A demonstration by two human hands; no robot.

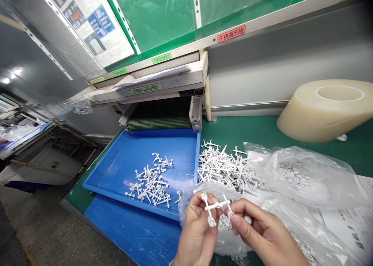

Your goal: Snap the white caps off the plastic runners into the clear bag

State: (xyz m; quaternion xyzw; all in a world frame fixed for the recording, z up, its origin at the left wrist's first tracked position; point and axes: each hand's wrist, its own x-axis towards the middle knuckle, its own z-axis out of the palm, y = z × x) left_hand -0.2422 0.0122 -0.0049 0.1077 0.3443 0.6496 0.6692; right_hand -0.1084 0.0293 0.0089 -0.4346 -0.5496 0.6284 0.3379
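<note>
Between my two hands is a white plastic sprue (pixel 218 206), a thin H-shaped frame with small round parts at its ends. My left hand (pixel 198 223) pinches it from the left side. The fingertips of my right hand (pixel 259 227) close on its right end. Just beneath is a clear plastic bag (pixel 225 240) with small white pieces inside, partly hidden by my hands. A blue tray (pixel 116 149) at the left holds a loose group of similar white sprues (pixel 151 184). Right of the tray lies a heap of thin white sprue sticks (pixel 223 165).
A conveyor belt (pixel 160 118) ends at the tray's back edge. More clear bags (pixel 303 172) with small white parts lie at the right over printed paper (pixel 346 227). Behind them stands a large tape roll (pixel 323 110). A shelf (pixel 163 85) overhangs the conveyor.
</note>
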